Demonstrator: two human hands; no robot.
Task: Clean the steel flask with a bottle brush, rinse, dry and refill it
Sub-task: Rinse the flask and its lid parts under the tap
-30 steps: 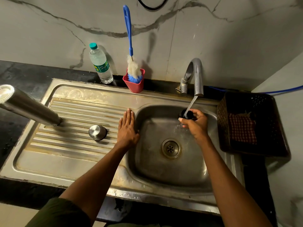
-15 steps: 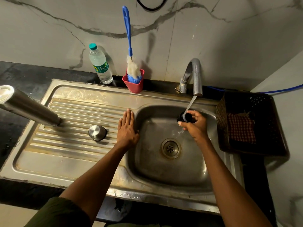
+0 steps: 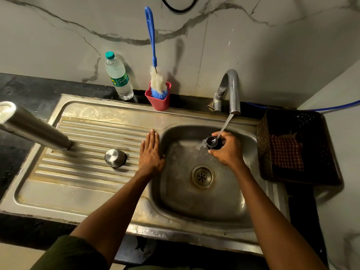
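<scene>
Right hand (image 3: 228,151) fingers grip a dark stopper (image 3: 212,142) under the tap (image 3: 231,92); left hand (image 3: 151,152) flat on the sink (image 3: 109,112) beside a steel cup (image 3: 115,157)

There were two hands (image 3: 151,152), one flask (image 3: 35,126), one brush (image 3: 153,55), one bottle (image 3: 118,76), one basket (image 3: 319,121), one tap (image 3: 230,90).

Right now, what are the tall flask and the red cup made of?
The flask looks like brushed steel: silvery grey with soft streaky reflections. The red cup holding the bottle brush seems to be matte plastic: solid colour, dull surface, no mirror shine.
</scene>
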